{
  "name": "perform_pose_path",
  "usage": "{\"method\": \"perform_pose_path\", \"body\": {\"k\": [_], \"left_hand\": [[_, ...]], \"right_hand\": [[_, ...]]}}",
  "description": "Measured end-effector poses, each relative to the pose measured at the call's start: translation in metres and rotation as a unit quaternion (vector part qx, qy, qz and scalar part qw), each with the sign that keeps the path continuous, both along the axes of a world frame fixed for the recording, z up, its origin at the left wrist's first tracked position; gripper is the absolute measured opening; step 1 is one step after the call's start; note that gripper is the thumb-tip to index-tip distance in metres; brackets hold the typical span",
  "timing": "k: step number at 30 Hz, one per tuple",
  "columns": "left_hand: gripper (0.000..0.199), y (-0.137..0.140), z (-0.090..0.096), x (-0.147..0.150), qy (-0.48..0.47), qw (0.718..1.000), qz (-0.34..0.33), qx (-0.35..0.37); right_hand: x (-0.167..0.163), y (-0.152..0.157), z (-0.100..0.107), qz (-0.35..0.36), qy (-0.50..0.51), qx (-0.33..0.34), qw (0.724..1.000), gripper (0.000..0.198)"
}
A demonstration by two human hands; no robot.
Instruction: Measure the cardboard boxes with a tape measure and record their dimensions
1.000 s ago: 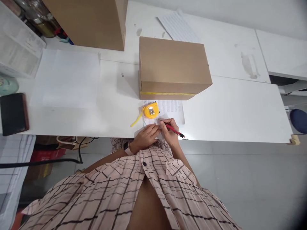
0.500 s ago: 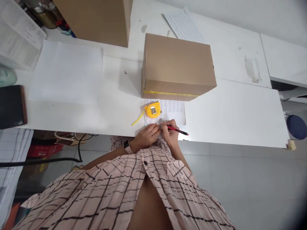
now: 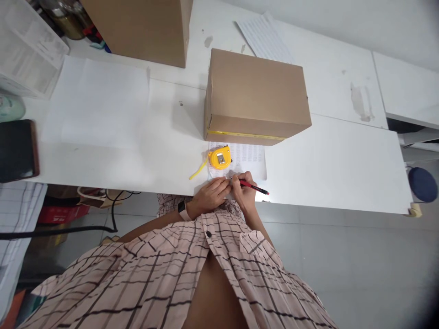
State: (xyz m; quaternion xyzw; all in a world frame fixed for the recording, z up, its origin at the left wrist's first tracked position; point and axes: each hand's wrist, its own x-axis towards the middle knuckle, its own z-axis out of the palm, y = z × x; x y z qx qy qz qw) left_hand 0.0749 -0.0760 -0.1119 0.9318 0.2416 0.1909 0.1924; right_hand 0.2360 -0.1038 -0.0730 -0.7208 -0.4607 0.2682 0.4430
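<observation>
My right hand [image 3: 244, 191] is closed around a red and black pen [image 3: 255, 186], its tip end down by the lower edge of a printed sheet [image 3: 252, 160]. Beside it, my left hand [image 3: 212, 192] lies flat at the table's front edge, fingers stretched toward the same sheet. A yellow tape measure [image 3: 220, 157] sits on the paper just beyond both hands, with a short piece of its yellow blade sticking out to the left. Behind it stands a closed cardboard box [image 3: 257, 91], with a yellow strip along its front face; the box covers the sheet's far part.
Another cardboard box [image 3: 140, 32] stands at the back left. Blank white paper [image 3: 99, 103] lies left on the white table [image 3: 336, 160], near a dark phone [image 3: 17, 151]. A second printed sheet [image 3: 264, 36] lies behind the middle box. Cables [image 3: 113, 210] hang below the left edge.
The whole view has shifted very slightly. Both hands, the pen and the tape measure stay in nearly the same places.
</observation>
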Motion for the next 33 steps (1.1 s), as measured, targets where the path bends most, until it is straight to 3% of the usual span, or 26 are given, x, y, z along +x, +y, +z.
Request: {"method": "perform_pose_path", "body": {"k": [9,33], "left_hand": [[0.041,-0.0002,0.0004,-0.0006,0.005,0.993,0.008,0.118],[0.043,0.0008,0.0043,-0.0025,0.013,0.994,0.004,0.112]], "right_hand": [[0.0009,-0.0001,-0.0058,0.002,0.008,0.018,1.0,0.029],[0.001,0.0004,-0.0056,-0.011,0.001,0.033,0.999,0.027]]}}
